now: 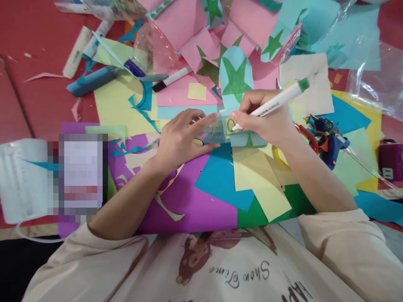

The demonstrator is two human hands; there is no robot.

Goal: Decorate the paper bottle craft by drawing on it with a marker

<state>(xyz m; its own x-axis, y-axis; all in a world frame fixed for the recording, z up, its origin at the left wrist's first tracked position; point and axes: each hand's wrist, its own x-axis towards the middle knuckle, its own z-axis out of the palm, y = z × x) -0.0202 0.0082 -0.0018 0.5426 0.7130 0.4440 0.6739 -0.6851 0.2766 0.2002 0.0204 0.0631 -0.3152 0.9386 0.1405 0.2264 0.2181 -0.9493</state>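
My right hand [267,119] grips a white marker pen [281,98] with a green end, its tip down on a small yellow paper piece [229,131]. A round green outline is drawn on that piece. It lies on light blue paper, beneath a rounded light blue cutout [224,77] bearing a green star [235,75]. My left hand [181,136] rests with fingers spread over a see-through bluish piece [212,131], its fingertips near the yellow paper. What lies under the left palm is mostly hidden.
Loose papers, including a blue sheet [220,176] and a purple sheet [185,201], cover the red table. Red-handled scissors [310,140] lie at right. Pink papers with green stars and several markers are at the back. A phone [83,167], blurred out, sits left.
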